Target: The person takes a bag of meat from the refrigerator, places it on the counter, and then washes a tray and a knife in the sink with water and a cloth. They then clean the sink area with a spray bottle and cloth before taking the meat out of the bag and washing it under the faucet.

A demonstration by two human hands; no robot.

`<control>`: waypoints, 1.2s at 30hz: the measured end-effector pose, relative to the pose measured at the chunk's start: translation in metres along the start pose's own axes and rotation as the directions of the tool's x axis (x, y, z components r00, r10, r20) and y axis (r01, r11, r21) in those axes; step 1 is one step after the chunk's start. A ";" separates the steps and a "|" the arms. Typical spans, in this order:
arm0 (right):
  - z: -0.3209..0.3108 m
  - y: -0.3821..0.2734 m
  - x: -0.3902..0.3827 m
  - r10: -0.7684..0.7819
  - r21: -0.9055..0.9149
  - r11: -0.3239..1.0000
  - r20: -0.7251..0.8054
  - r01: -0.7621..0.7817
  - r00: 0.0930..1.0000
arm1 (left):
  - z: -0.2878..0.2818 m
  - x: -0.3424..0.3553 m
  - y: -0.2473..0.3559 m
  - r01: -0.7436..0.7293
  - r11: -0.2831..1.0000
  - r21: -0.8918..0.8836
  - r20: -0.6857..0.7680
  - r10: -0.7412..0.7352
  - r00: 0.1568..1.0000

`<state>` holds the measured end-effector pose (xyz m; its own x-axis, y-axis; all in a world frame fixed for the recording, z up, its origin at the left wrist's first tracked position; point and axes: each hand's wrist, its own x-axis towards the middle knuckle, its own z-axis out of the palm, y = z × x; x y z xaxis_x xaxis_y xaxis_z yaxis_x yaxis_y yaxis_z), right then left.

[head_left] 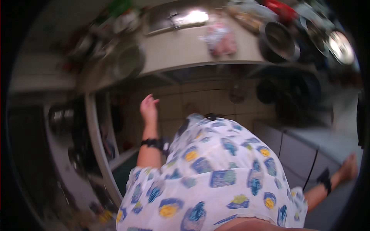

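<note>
My left hand point(148, 106) hangs in the air left of my patterned white clothing point(216, 165), fingers loosely apart and holding nothing, with a black band on the wrist. At the right edge, my right hand point(347, 169) is blurred beside a grey panelled unit point(296, 150); I cannot tell whether it touches it or how its fingers are set. Beyond my body is a pale counter point(173, 56) with a plastic bag of pink stuff point(220, 42) on it.
The counter also bears a sink point(156, 25), a basin point(127, 61), a dark pot point(277, 42) and blurred clutter. Dark round objects point(266, 91) sit below at the right. A pale frame point(92, 127) runs along the left. Tiled floor point(173, 104) shows beneath the counter.
</note>
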<state>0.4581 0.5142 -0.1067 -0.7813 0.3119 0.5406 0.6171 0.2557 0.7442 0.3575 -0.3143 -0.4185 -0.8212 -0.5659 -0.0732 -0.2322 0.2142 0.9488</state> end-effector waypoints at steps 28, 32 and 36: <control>-0.159 -0.329 -0.098 -0.322 0.919 -0.190 0.273 -0.345 0.907 | -0.028 0.077 -0.009 0.673 0.377 -0.637 0.428 -0.553 0.715; -0.091 -0.348 -0.094 -0.628 0.402 -0.474 0.469 -0.784 0.621 | -0.024 0.052 0.003 0.614 0.512 -0.601 0.327 -0.544 0.773; -0.033 -0.334 -0.074 -0.825 -0.234 -0.447 0.481 -0.863 0.297 | -0.009 0.011 0.008 0.624 0.439 -0.646 0.333 -0.573 0.748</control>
<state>0.3064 0.3757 -0.3822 -0.6960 0.3217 -0.6420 0.3766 -0.5977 -0.7078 0.3510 -0.3259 -0.4089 -0.6551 -0.2812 -0.7012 -0.2775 -0.7737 0.5696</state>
